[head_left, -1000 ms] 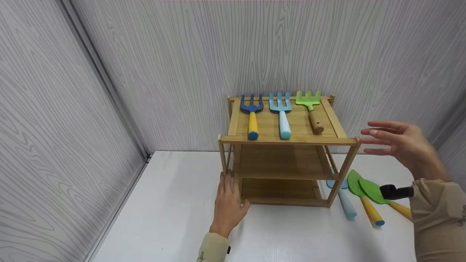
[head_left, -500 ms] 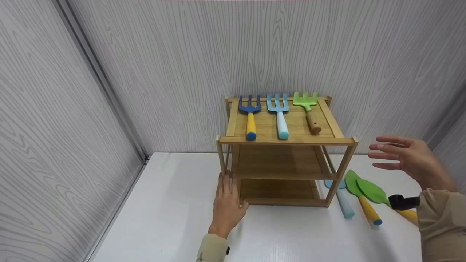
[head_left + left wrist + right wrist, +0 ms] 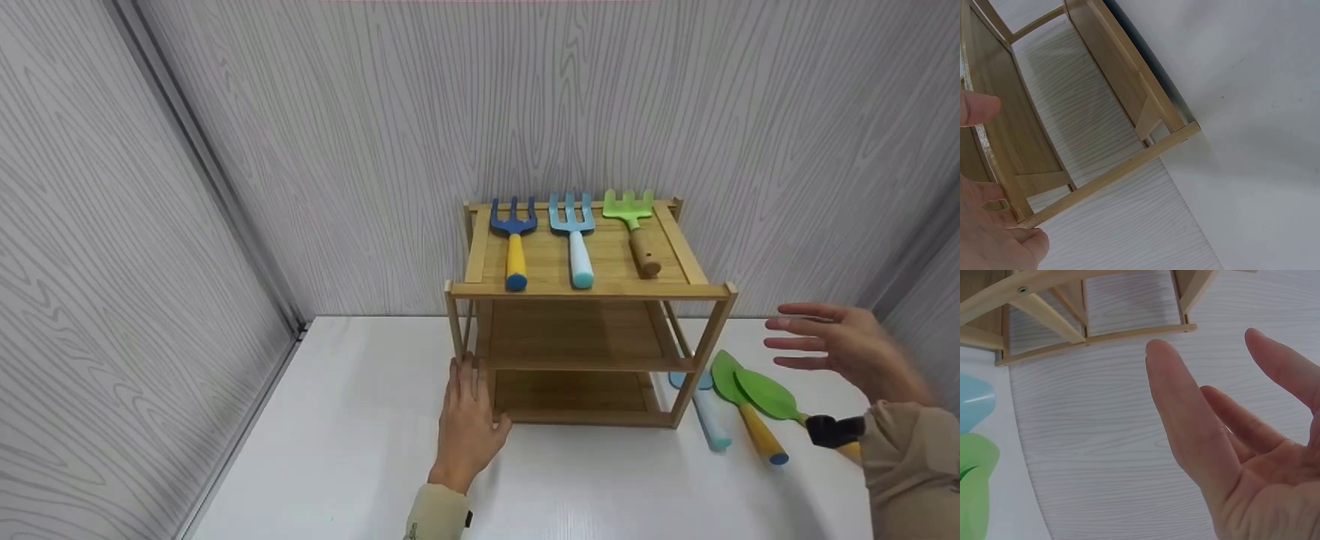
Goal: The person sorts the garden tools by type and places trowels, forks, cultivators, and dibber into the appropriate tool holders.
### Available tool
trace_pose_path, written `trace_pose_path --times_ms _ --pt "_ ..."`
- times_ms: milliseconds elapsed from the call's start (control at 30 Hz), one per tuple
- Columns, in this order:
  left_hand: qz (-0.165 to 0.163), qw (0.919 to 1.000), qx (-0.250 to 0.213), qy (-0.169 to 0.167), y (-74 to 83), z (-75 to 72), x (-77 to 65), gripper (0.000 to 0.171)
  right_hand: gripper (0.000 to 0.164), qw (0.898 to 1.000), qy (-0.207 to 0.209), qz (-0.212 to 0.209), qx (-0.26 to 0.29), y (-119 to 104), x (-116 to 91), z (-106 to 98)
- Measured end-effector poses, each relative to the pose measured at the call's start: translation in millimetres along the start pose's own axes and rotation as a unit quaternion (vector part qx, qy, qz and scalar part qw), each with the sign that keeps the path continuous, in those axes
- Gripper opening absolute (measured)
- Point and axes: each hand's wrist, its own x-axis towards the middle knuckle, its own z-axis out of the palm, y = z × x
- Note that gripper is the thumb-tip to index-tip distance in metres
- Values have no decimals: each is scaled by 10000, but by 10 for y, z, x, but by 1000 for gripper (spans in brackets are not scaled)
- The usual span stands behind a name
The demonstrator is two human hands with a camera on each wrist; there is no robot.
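Note:
A three-tier wooden shelf stands on the white table. My left hand touches its front left post, fingers extended, thumb spread away; in the left wrist view, fingertips lie against the wood. My right hand is in the air right of the shelf, fingers apart, holding nothing. On the top tier lie three hand forks: a dark blue one with a yellow handle, a light blue one, and a green one with a brown handle.
Right of the shelf, on the table, lie a light blue trowel and two green trowels with yellow handles, one left and one right. My right sleeve partly hides the rightmost. Grey wood-patterned walls enclose the table.
My right hand has moved down and slightly right, away from the shelf's top right corner. My left hand stays at the post. The view has shifted slightly.

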Motion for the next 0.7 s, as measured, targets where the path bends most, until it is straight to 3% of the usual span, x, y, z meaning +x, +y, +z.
trace_pose_path --times_ms 233,700 --pt "53 10000 -33 9 15 7 0 87 62 9985 23 294 -451 126 -2 5" --pt "-101 9999 -38 -71 17 -13 -7 86 64 9956 -321 808 -351 379 8 48"
